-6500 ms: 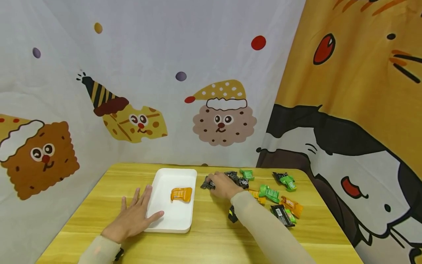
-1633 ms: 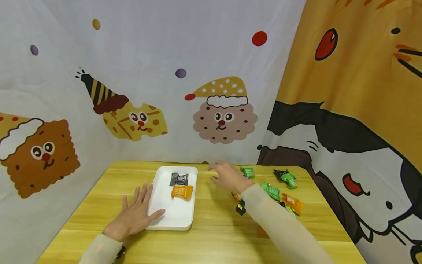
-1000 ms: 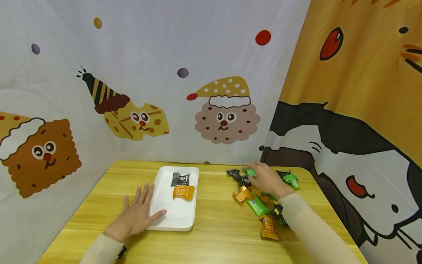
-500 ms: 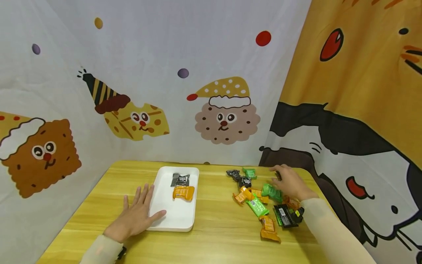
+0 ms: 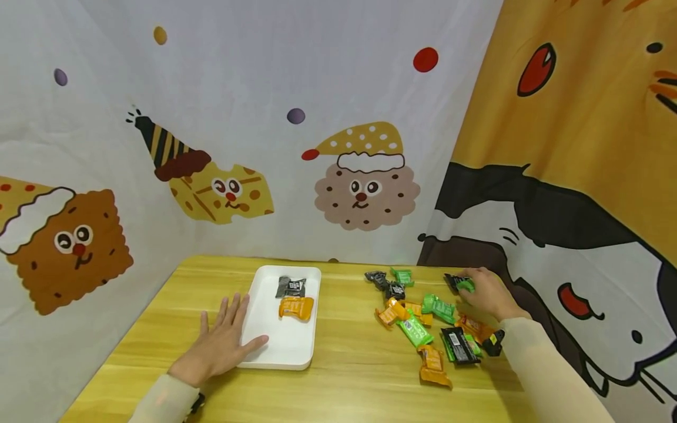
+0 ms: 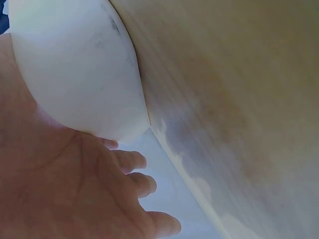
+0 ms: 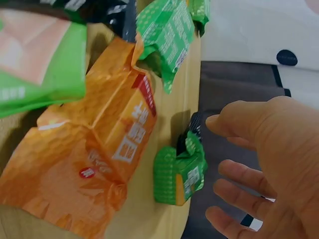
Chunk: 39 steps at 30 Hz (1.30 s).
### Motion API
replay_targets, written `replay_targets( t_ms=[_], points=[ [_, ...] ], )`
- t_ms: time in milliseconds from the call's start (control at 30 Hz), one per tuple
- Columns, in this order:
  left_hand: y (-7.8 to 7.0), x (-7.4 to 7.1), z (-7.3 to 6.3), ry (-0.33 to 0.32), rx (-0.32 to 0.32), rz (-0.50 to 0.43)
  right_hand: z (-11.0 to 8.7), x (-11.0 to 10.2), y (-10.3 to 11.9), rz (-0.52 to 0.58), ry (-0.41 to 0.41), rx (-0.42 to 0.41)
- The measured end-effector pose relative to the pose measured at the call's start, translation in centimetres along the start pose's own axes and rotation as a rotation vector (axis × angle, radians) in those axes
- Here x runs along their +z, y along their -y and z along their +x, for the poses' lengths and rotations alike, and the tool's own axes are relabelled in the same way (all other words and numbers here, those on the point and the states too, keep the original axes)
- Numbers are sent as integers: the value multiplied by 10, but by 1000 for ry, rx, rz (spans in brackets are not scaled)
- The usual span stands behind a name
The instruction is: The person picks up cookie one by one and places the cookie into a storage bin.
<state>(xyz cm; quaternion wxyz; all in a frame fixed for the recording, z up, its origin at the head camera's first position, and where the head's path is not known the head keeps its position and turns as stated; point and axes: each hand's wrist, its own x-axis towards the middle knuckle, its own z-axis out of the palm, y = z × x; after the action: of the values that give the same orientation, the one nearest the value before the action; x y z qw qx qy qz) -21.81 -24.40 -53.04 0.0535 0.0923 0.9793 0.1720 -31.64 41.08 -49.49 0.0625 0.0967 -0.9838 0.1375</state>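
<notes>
Green plastic-wrapped packet (image 7: pixel 180 172) lies well right of the white rectangular tray (image 5: pixel 277 348), beside the right hand (image 5: pixel 492 294), its bent fingers parted, gripping nothing. Left hand (image 5: pixel 218 343) splays against the tray's left edge.

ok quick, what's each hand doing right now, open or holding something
Left hand: open, fingers spread at the edge of the white tray.
Right hand: open, holding nothing, beside a green packet.
</notes>
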Motion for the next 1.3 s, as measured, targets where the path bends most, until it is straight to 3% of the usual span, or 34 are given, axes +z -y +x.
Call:
replay_targets(
  t_ms=[567, 1300],
  points=[
    [0, 0, 2, 10, -12, 4, 1, 6, -16, 29, 73, 79],
    [-1, -1, 0, 7, -19, -2, 0, 10, -15, 99, 58, 88]
  ],
)
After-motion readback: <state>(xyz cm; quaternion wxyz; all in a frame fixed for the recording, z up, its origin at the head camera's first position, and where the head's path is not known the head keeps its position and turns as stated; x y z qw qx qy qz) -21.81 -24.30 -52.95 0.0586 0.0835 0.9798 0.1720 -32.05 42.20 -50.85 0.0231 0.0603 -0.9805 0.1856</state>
